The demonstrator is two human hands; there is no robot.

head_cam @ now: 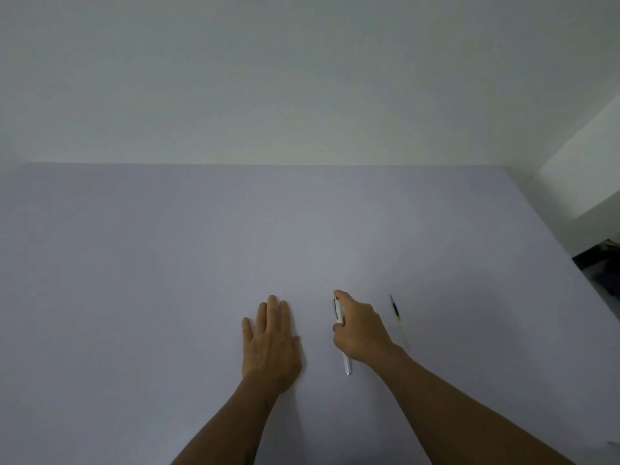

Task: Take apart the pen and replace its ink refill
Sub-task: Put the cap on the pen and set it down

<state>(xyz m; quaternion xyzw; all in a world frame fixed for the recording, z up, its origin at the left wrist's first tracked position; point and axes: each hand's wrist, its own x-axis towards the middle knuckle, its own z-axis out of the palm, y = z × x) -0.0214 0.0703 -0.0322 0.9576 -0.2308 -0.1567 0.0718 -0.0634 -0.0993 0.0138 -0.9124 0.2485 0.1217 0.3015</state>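
A white pen [339,310] with a black clip lies lengthwise on the pale lilac table [167,263], its silver tip [348,365] pointing toward me. My right hand [360,325] rests over the pen's middle, fingers curled around it with the index finger stretched along its top end. My left hand [273,340] lies flat on the table to the left of the pen, fingers together, holding nothing. A thin ink refill [397,313] with a dark front part and a clear yellowish tube lies on the table to the right of my right hand.
The table's right edge [570,260] runs diagonally at the far right, with dark objects [600,263] on the floor beyond it. A plain white wall [302,78] rises behind the table's far edge.
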